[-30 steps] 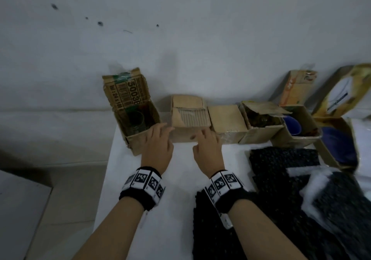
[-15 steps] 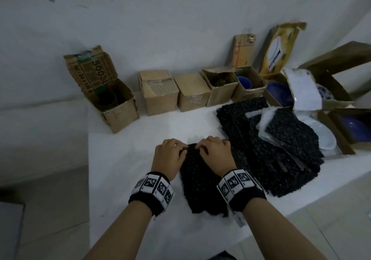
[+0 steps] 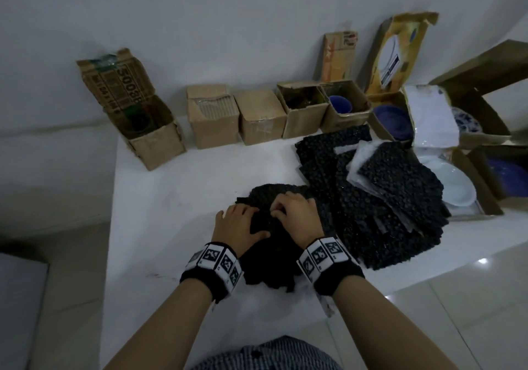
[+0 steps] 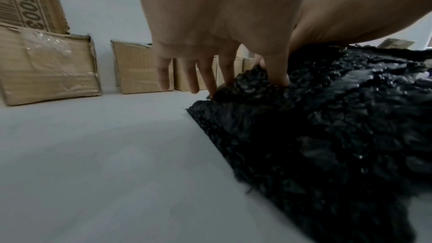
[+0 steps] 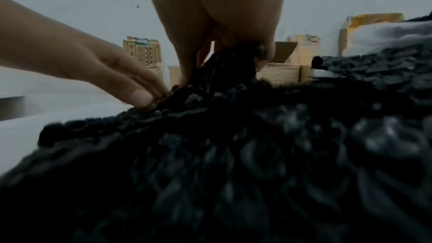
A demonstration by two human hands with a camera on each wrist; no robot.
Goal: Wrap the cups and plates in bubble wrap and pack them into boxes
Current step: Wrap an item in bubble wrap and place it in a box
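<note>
A crumpled black bubble wrap sheet [image 3: 271, 258] lies near the front edge of the white table [image 3: 171, 198]. My left hand [image 3: 243, 221] pinches its left edge between thumb and fingers, shown close in the left wrist view [image 4: 233, 80]. My right hand [image 3: 285, 209] has curled fingers that pinch up a fold of the same sheet [image 5: 224, 58]. What the sheet covers is hidden. A blue cup [image 3: 340, 103] sits in an open box, a blue plate [image 3: 393, 119] in another, and a white plate [image 3: 457, 189] lies at the right.
A pile of black bubble wrap sheets [image 3: 371, 192] spreads right of my hands. Along the wall stand an open box with green glass [image 3: 151, 132], two closed boxes [image 3: 213, 115] [image 3: 263, 116] and further open boxes. A patterned plate [image 3: 465, 121] is at far right.
My hands left the closed box at the back and came down on the near bubble wrap sheet. Since half a second ago they have bunched its far edge towards me.
</note>
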